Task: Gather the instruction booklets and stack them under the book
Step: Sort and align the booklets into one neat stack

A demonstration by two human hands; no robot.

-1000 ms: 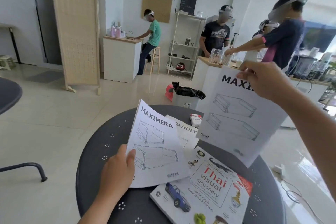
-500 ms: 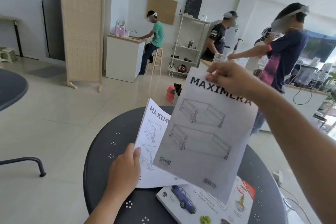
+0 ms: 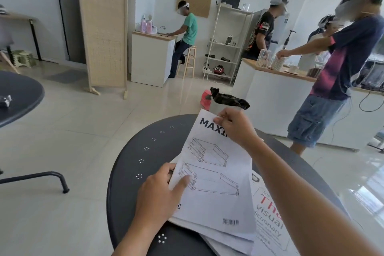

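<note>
A white MAXIMERA instruction booklet (image 3: 216, 185) lies on top of another booklet (image 3: 226, 239) over the round black table (image 3: 145, 151). My right hand (image 3: 234, 127) pinches the top booklet's upper edge. My left hand (image 3: 160, 195) grips the left edge of the booklets, thumb on the top sheet. The Thai visual dictionary book (image 3: 270, 216) lies flat on the table to the right, partly covered by the booklets and my right forearm. Other booklets are hidden beneath.
A bin with a black bag (image 3: 226, 102) stands just behind the table. A person in denim shorts (image 3: 332, 81) stands at a white counter (image 3: 276, 97) to the right. Another dark table (image 3: 18, 93) is at the left.
My right hand has carried its MAXIMERA booklet left and down onto the booklet in my left hand. My left thumb now rests on the top sheet. The camera has tilted closer.
</note>
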